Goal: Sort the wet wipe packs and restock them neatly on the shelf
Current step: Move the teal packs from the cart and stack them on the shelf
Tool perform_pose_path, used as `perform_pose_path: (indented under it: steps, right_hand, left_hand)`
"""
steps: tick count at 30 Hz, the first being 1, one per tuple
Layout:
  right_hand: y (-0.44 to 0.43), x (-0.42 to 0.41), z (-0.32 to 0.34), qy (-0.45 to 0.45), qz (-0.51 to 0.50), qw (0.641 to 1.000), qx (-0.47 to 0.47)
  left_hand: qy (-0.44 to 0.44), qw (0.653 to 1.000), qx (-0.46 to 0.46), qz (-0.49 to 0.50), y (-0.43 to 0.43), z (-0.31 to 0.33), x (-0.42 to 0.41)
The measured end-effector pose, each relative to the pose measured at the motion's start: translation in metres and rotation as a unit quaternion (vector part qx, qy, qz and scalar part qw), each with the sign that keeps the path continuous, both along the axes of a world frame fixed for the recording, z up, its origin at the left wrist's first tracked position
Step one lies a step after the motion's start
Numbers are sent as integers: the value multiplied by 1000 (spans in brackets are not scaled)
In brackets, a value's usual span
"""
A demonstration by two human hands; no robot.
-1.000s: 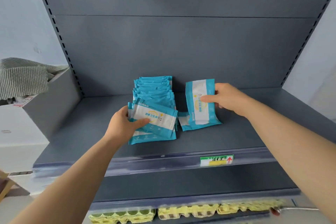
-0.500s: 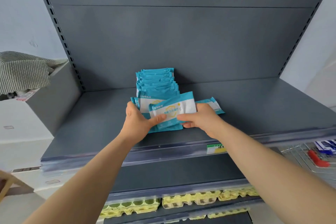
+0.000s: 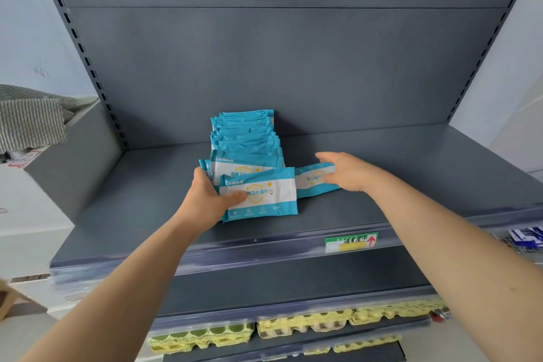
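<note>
Gripping glossy rectangular pack [image 3: 264, 195] in left hand [image 3: 205, 200], right hand [image 3: 349, 173] rests loose-fingered on flat pack [image 3: 311, 185]

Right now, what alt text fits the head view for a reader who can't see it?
Left grip holds the front pack of a blue wipe row on a grey shelf, thumb on its face. Right grip touches a loose pack lying beside it. Egg cartons sit below.

Grey shelf unit [image 3: 293, 67], pale walls [image 3: 26, 38], striped cloth [image 3: 29, 123] at left, egg trays [image 3: 302, 323] below
</note>
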State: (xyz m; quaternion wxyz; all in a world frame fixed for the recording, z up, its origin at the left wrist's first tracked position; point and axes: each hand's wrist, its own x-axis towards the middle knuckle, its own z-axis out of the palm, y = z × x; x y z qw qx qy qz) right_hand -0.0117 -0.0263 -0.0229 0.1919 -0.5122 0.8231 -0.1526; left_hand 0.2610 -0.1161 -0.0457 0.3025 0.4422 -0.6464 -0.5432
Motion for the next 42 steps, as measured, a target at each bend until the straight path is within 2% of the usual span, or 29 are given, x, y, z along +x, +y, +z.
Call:
perform_pose_path:
  steps: [3,4,6,8,10,13,20,22,24,28,31,34,36,39,42]
  right_hand:
    - [-2,-8,7,50,3,997,51]
    - [0,-10,10,37,-5,998,58]
    - [7,-15,15,-21,-29,999,23]
    - [15,-20,20,-125,-57,988,-67]
    - [26,-17,29,-270,-76,950,-140]
    - [37,-4,35,-432,-74,885,-158]
    - [34,68,6,-512,-87,848,-103]
    - [30,84,0,-511,-79,851,-94]
    - [26,93,-5,-475,-60,874,-85]
    - [23,87,3,-275,-42,956,-97]
    - [24,78,8,-196,-9,977,-82]
    - [22,83,2,-146,-3,988,-44]
    - [19,86,0,-149,-2,987,-54]
    - [13,88,-1,-204,26,976,-66]
    - [6,89,-3,-234,43,968,-80]
  left_hand:
    - [1,1000,-4,6,3,1,-4]
    - [0,1000,-7,7,5,1,-5]
    - [1,1000,-6,9,7,3,-4]
    - [7,1000,-6,8,9,2,-4]
    - [13,1000,-9,10,10,3,-3]
    - [21,1000,-14,14,11,0,-4]
    - [0,998,-53,16,8,-8,-1]
    - [9,999,-36,-15,9,-9,3]
    - [-22,998,-53,-29,9,-12,5]
    - [-76,993,-87,-36,7,-9,8]
    - [-107,987,-104,-67,6,-5,15]
    - [-231,952,-192,-60,5,-7,21]
    - [-270,943,-180,-70,4,-8,23]
    - [-187,971,-100,-108,9,-1,22]
    - [-62,993,-55,-86,8,0,17]
